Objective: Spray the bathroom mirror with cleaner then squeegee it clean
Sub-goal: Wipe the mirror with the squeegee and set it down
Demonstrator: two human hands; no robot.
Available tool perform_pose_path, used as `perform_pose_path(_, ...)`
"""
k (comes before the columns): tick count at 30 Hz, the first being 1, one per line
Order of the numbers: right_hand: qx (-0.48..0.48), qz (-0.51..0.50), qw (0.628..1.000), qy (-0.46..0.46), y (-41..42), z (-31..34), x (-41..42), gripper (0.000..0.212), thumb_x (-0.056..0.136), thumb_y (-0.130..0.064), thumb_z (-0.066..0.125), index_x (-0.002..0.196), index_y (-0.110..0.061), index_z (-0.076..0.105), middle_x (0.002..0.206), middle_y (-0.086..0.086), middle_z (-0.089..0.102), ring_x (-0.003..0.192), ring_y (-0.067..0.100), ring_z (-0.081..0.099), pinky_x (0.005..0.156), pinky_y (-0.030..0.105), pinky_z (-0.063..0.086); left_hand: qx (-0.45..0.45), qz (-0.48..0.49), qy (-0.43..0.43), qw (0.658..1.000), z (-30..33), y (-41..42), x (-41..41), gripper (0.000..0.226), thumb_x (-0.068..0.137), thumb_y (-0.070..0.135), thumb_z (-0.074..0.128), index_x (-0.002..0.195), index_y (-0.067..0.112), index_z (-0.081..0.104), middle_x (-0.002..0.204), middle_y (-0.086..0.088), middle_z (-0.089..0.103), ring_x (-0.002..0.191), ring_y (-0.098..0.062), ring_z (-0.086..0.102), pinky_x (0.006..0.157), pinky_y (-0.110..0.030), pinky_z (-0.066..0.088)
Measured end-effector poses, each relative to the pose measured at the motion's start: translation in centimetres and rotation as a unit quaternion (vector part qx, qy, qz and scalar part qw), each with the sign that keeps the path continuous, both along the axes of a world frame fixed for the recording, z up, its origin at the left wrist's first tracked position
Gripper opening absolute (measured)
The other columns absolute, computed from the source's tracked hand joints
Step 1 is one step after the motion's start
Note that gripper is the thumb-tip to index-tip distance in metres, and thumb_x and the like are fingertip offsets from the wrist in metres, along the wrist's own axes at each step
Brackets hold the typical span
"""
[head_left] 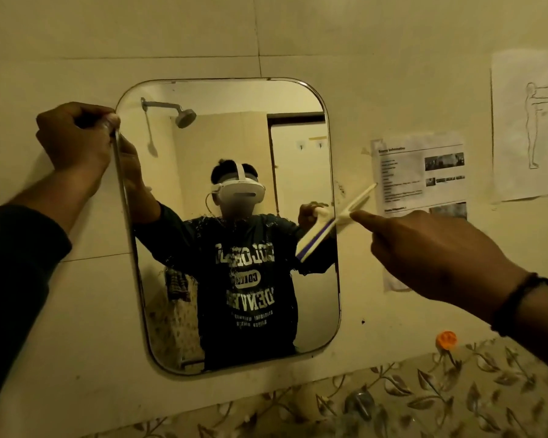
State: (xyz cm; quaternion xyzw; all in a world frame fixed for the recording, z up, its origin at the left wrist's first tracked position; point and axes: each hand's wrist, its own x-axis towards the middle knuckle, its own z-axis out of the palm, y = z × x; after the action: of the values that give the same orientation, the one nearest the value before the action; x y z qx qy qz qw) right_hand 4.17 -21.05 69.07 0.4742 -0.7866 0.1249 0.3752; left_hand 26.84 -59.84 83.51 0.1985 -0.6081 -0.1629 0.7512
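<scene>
1. The left hand (73, 137) curls its fingers round the upper left edge of the rounded rectangular, metal-framed wall mirror (184, 248).
2. Spray droplets speckle the glass mid-pane.
3. The white plastic squeegee with purple blade (329, 230) lies tilted across the mirror's right edge.
4. The right hand (431, 251) grips its handle, forefinger extended along it.
5. Printed paper sheets (421, 172) hang on the tiled wall beyond.
</scene>
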Motion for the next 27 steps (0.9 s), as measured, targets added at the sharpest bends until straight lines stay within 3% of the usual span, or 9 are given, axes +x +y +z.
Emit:
perform_pose_path(4,-0.014,-0.004,1.0,0.0,0.8,0.3,-1.0,0.05,0.1,-0.042,0.024,0.149,-0.046,0.017,0.065,-0.011,0.05,0.052,0.007,0.05,0.046,0.027,0.049,0.012,-0.006,0.004,1.0,-0.2,-0.1,0.0,0.026,0.086,0.036,0.07,0.11,0.025,0.076,0.097,0.009,0.075,0.089,-0.009,0.072,0.082,-0.024,0.057)
perform_pose_path(9,-0.054,0.015,0.998,0.034,-0.7,2.8,0.1,0.045,0.1,-0.039,0.026,0.145,-0.042,0.028,0.065,-0.008,0.05,0.05,0.01,0.05,0.042,0.025,0.044,0.028,-0.016,0.0,0.999,-0.2,-0.4,0.0,0.031,0.084,0.041,0.069,0.111,0.026,0.074,0.097,0.009,0.074,0.091,-0.012,0.073,0.086,-0.03,0.06)
perform_pose_path(12,-0.056,0.034,0.997,0.036,-1.8,3.3,1.2,0.04,0.101,-0.039,0.027,0.14,-0.041,0.034,0.062,-0.011,0.045,0.048,0.007,0.047,0.039,0.019,0.03,0.018,-0.008,0.001,1.0,-0.1,-0.1,0.1,0.028,0.084,0.036,0.071,0.109,0.025,0.076,0.096,0.009,0.074,0.09,-0.01,0.073,0.083,-0.024,0.058)
perform_pose_path(14,-0.034,0.045,0.998,0.021,-2.1,2.1,1.7,0.038,0.101,-0.04,0.026,0.138,-0.043,0.029,0.061,-0.01,0.045,0.047,0.005,0.047,0.037,0.018,0.03,0.004,0.002,-0.001,1.0,-0.1,0.1,0.2,0.024,0.086,0.03,0.072,0.107,0.022,0.077,0.097,0.005,0.075,0.09,-0.011,0.073,0.085,-0.026,0.059)
perform_pose_path(18,0.001,0.045,0.999,-0.019,-1.2,-2.8,1.5,0.05,0.099,-0.043,0.024,0.143,-0.047,0.002,0.063,-0.008,0.045,0.049,0.005,0.048,0.042,0.017,0.035,-0.006,0.009,0.0,1.0,-0.1,0.7,0.1,0.019,0.09,0.02,0.072,0.108,0.016,0.077,0.099,0.001,0.073,0.094,-0.015,0.071,0.091,-0.031,0.06)
perform_pose_path(22,0.017,0.008,0.998,-0.06,-0.2,-6.2,0.9,0.057,0.099,-0.042,0.025,0.146,-0.051,-0.004,0.068,-0.009,0.047,0.053,0.005,0.048,0.044,0.021,0.039,-0.02,0.019,-0.001,1.0,-0.2,1.3,0.1,0.018,0.089,0.02,0.073,0.106,0.015,0.078,0.098,0.0,0.073,0.093,-0.015,0.071,0.09,-0.032,0.06)
perform_pose_path(25,0.017,-0.003,0.996,-0.084,-0.1,-5.9,0.9,0.056,0.099,-0.043,0.025,0.145,-0.052,-0.007,0.072,-0.009,0.052,0.056,0.006,0.052,0.05,0.022,0.049,-0.019,0.028,0.002,0.999,-0.2,1.3,0.2,0.017,0.089,0.02,0.073,0.105,0.015,0.078,0.097,0.0,0.074,0.091,-0.013,0.07,0.089,-0.029,0.059)
perform_pose_path(27,0.016,0.004,0.996,-0.087,-0.3,-5.0,1.5,0.057,0.099,-0.044,0.025,0.142,-0.052,-0.01,0.07,-0.011,0.051,0.055,0.005,0.051,0.048,0.021,0.046,-0.021,0.03,0.001,0.999,-0.1,1.3,0.2,0.017,0.089,0.02,0.074,0.105,0.016,0.078,0.096,0.001,0.073,0.092,-0.013,0.071,0.09,-0.03,0.06)
